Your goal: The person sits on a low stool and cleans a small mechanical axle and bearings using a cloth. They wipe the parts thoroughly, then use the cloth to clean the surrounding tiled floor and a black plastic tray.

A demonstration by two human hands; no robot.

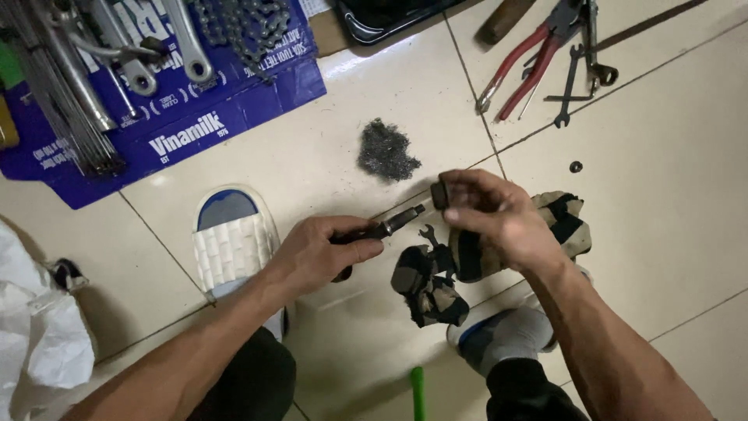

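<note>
A green rod end [418,390] is seen at the bottom edge, between the person's knees. Just beyond it, two white slippers are worn: one [232,238] on the left, one [499,337] under the right forearm. A camouflage-patterned rag [430,287] is spread on the tiled floor [670,203] between the hands, and a small wrench [428,233] lies on it.

A dark metal axle [383,229] is gripped by the left hand [321,253], with the fingers closed around its thicker end; its threaded tip is pointed up and to the right, towards the other hand. A small dark part [439,193] is pinched by the fingertips of the right hand [499,218], just beside the axle's tip but not touching it.

Beyond the hands, a wad of steel wool [385,150] is set on the floor, and a small washer [576,167] lies to its right. Farther off, red-handled pliers [520,62] and an open-ended spanner [568,87] are laid at the upper right. At the upper left, a flattened blue carton [195,117] is spread, on which a bicycle chain [249,27], crank arms [187,43] and a bundle of spokes [54,93] are placed.
</note>
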